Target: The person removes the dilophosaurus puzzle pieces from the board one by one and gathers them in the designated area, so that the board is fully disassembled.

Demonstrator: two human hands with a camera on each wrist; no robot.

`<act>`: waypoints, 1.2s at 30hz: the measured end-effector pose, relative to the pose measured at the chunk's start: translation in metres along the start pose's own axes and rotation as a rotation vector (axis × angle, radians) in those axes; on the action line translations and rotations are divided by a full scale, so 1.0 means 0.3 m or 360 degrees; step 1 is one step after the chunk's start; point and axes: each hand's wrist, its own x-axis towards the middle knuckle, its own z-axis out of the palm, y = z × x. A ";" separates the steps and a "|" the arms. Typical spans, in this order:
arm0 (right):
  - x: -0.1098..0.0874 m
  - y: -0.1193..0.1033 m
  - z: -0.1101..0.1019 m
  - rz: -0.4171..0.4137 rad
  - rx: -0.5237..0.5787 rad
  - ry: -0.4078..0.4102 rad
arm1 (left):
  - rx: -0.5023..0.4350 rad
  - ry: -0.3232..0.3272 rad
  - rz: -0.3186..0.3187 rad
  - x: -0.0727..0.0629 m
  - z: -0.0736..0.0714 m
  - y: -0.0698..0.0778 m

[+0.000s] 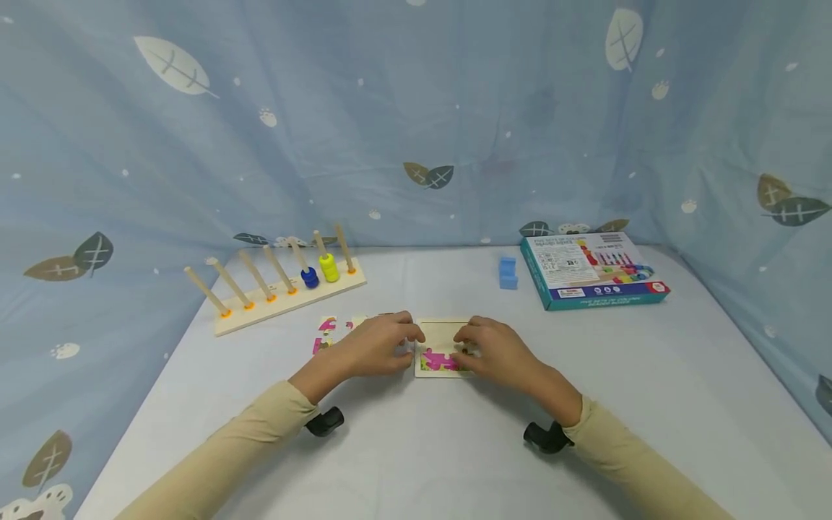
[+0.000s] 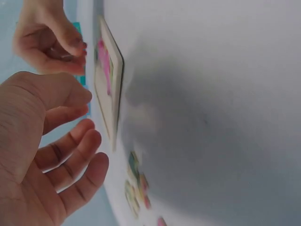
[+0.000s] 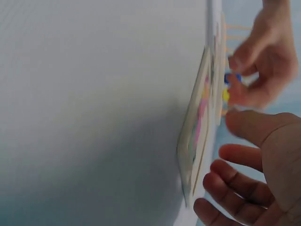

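A shallow wooden puzzle tray (image 1: 432, 332) lies on the table between my hands, with pink and green puzzle pieces (image 1: 437, 360) fitted along its near side. My left hand (image 1: 382, 345) hovers at the tray's left edge, fingers loosely bent, and the left wrist view shows nothing in its grasp. Over the right part of the tray is my right hand (image 1: 499, 352), its fingers spread and slightly bent; nothing shows between them in the right wrist view. Loose puzzle pieces (image 1: 327, 324) lie left of the tray, partly hidden behind the left hand.
At the back left stands a wooden peg board (image 1: 260, 314) with blue rings (image 1: 310, 278) and yellow rings (image 1: 329, 269) on two pegs. A small blue block (image 1: 508, 273) and a flat toy box (image 1: 591, 271) lie at the back right. A patterned curtain (image 1: 364, 130) hangs behind.
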 end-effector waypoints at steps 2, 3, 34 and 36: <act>0.009 -0.012 0.018 -0.0040 -0.0032 -0.0021 | 0.0004 -0.0006 0.0020 0.013 0.006 0.009; 0.013 -0.016 0.027 -0.0052 -0.0045 -0.0029 | 0.0001 -0.0010 0.0025 0.020 0.009 0.014; 0.016 -0.002 0.047 -0.0090 -0.0044 0.0000 | 0.0018 -0.0294 -0.0077 0.112 0.034 0.061; 0.014 -0.001 0.048 -0.0085 -0.0047 0.0003 | 0.0014 -0.0280 -0.0073 0.110 0.037 0.061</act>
